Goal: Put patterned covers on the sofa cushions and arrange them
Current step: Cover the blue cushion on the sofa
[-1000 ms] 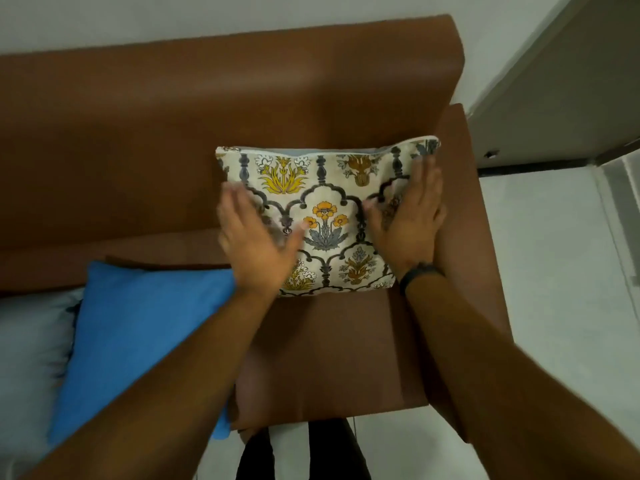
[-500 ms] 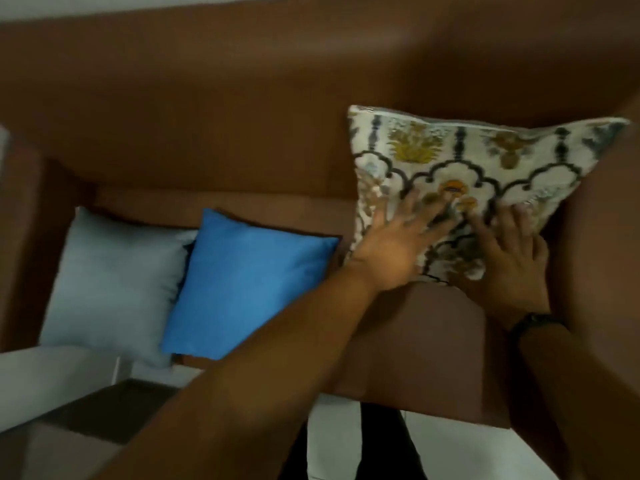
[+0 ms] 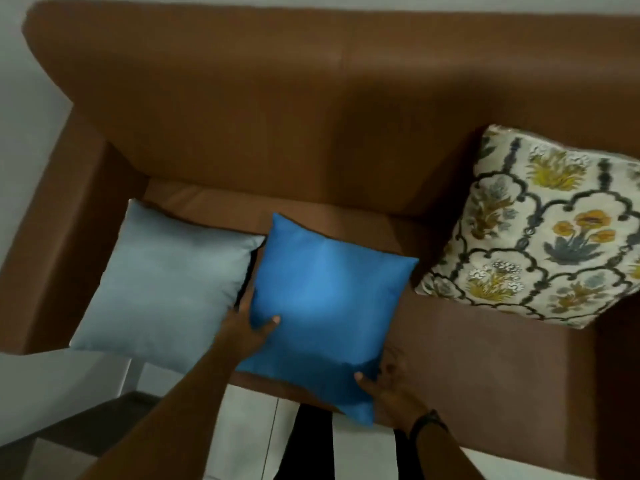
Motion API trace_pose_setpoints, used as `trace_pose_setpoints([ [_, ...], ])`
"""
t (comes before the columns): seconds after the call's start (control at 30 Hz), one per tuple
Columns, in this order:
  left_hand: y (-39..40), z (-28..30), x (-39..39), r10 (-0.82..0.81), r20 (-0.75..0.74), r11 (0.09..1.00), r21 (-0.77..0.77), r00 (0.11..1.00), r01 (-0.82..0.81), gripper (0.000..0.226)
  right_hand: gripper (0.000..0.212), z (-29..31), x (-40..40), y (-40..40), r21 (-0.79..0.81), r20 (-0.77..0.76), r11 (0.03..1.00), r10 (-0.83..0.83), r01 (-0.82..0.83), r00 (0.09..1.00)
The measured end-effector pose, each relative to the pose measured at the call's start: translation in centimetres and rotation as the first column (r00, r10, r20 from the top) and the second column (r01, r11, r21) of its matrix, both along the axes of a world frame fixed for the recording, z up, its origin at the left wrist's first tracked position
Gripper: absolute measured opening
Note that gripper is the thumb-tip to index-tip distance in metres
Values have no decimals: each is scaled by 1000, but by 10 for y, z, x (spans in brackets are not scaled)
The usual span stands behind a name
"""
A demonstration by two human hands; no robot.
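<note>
Both hands have come off the patterned cushion (image 3: 540, 233) and gone to the bright blue cushion (image 3: 325, 306) instead, so one cover looks done and this plain one is probably next. Left hand (image 3: 247, 327) has its grip clamped on the blue cushion's 9 o'clock edge, right hand (image 3: 391, 386) on the 5 o'clock corner. It lies mid-seat on the smooth brown sofa (image 3: 242, 98), looking satiny and plump. Pale grey cushion (image 3: 166, 275) at 9 o'clock, the floral one leaning at 3 o'clock.
</note>
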State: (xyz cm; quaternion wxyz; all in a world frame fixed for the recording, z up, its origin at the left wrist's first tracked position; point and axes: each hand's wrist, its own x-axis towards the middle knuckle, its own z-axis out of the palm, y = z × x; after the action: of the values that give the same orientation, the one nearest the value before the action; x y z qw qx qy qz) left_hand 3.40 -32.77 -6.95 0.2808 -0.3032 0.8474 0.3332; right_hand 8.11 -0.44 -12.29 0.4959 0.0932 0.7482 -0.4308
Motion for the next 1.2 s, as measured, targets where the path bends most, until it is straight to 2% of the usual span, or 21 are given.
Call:
trace_pose_setpoints([
  [0.03, -11, -6, 5, 28, -10, 996, 84, 1000, -27, 98, 88, 4, 1, -11, -42, 40, 971, -234, 236, 971],
  [0.07, -20, -14, 10, 58, -14, 989, 135, 998, -56, 98, 92, 0, -1, -16, -12, -34, 959, -282, 282, 959],
  [0.1, -24, -19, 13, 77, -11, 986, 151, 997, -75, 99, 93, 5, -2, -25, -16, -45, 930, -368, 368, 929],
  [0.2, -29, -22, 22, 58, -15, 996, 70, 998, -57, 104, 85, 16, -1, -39, 63, -157, 911, -393, 407, 906],
  [0.27, -32, -7, 23, 11, 16, 999, 42, 1000, -12, 102, 79, 38, -6, -35, 126, -157, 904, -388, 408, 908],
  [0.43, -52, 72, -12, -93, 115, 984, 160, 989, 74, 81, 43, 122, -49, -13, 99, -9, 889, -448, 446, 894],
  [0.5, -59, 99, -43, -110, 115, 974, 209, 987, 84, 79, 37, 149, -81, -8, 89, 15, 875, -478, 475, 878],
  [0.57, -65, 120, -80, -13, 114, 947, 319, 993, -24, 79, 41, 170, -122, -2, 129, 42, 883, -459, 451, 887],
  [0.63, -71, 141, -122, 151, 145, 879, 433, 978, -200, 77, 52, 194, -167, 2, 169, 84, 865, -490, 472, 868],
  [0.7, -71, 154, -161, 265, 142, 827, 474, 954, -301, 92, 64, 208, -204, 4, 173, 92, 814, -574, 554, 814],
  [0.77, -64, 159, -196, 289, 121, 805, 507, 950, -309, 108, 80, 212, -238, 2, 129, 51, 771, -633, 624, 772],
  [0.83, -51, 155, -224, 287, 73, 798, 534, 955, -280, 107, 92, 208, -267, -4, 79, 27, 733, -679, 676, 734],
  [0.9, -37, 145, -245, 302, 15, 793, 551, 953, -260, 102, 92, 202, -290, -12, 37, -3, 707, -706, 706, 708],
  [1.0, -19, 123, -261, 369, -55, 778, 565, 928, -276, 89, 81, 186, -309, -19, -53, -57, 670, -742, 740, 668],
  [1.07, -6, 110, -251, 379, -163, 819, 517, 911, -248, 80, 76, 171, -305, -25, -83, -133, 670, -741, 738, 658],
  [1.1, -1, 102, -238, 332, -284, 884, 426, 899, -192, 82, 75, 162, -296, -27, -78, -247, 680, -722, 730, 646],
  [1.13, 4, 93, -222, 199, -438, 963, 252, 877, -93, 86, 76, 153, -281, -30, -62, -415, 704, -662, 707, 624],
  [1.17, 9, 86, -204, -15, -562, 999, 19, 827, 31, 90, 79, 147, -263, -36, -17, -612, 759, -523, 651, 594],
  [1.2, 17, 81, -187, -263, -617, 963, -214, 742, 163, 92, 83, 142, -243, -44, 78, -767, 824, -310, 561, 562],
])
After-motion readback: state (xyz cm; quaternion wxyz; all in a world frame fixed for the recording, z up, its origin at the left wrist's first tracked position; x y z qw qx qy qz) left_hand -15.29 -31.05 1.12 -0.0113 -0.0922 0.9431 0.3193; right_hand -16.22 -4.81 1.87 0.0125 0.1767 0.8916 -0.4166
